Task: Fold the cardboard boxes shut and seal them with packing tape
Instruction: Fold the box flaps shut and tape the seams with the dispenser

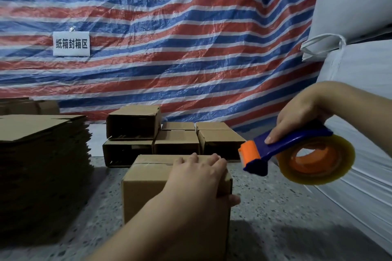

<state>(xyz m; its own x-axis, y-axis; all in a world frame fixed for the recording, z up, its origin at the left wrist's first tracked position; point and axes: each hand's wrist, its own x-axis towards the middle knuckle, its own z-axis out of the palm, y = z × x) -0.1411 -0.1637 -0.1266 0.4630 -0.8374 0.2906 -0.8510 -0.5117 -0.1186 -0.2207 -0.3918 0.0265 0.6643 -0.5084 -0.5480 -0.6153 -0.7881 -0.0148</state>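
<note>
A brown cardboard box [146, 182] stands on the speckled floor right in front of me, its top flaps folded down. My left hand [197, 176] lies flat on the box's top, fingers straight, thumb hanging over the right edge. My right hand [301, 116] grips the blue handle of a tape dispenser [284, 150] held in the air to the right of the box. The dispenser has an orange roller at its front and a roll of clear yellowish tape [316, 161] at its back. The roller hovers just beyond the box's right top corner, not touching it.
Several assembled boxes [176, 140] lie stacked behind the near box, some with open ends facing me. A tall pile of flat cardboard blanks [42, 154] fills the left. White bulk sacks [360, 70] bound the right, and a striped tarp [169, 38] hangs behind.
</note>
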